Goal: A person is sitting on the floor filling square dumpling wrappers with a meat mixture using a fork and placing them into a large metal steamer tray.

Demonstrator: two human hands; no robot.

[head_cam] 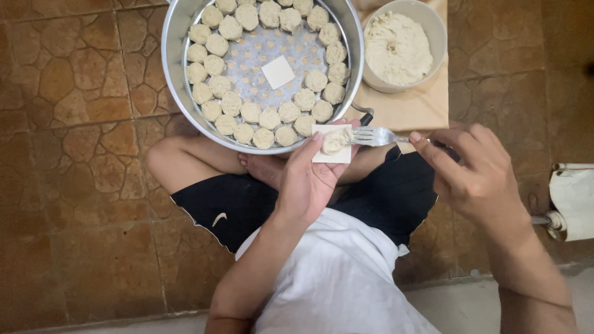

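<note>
Left hand (306,176) cradles a thin, floppy square white dough wrapper (332,145); right hand (476,170) pinches a metal fork (374,136), spreading soft sticky filling.

Single view, head-mounted, looking almost straight down from the seated person's head. Close range: crossed legs and torso fill the lower frame, the stone-patterned floor (74,204) lies all around. The top edge crops the round metal steamer tray (173,37) and a pale bowl (433,25). No second view overlaps.

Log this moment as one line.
left hand: holds square white wrapper | right hand: metal fork spreading filling | round steamer tray: dumplings
</note>
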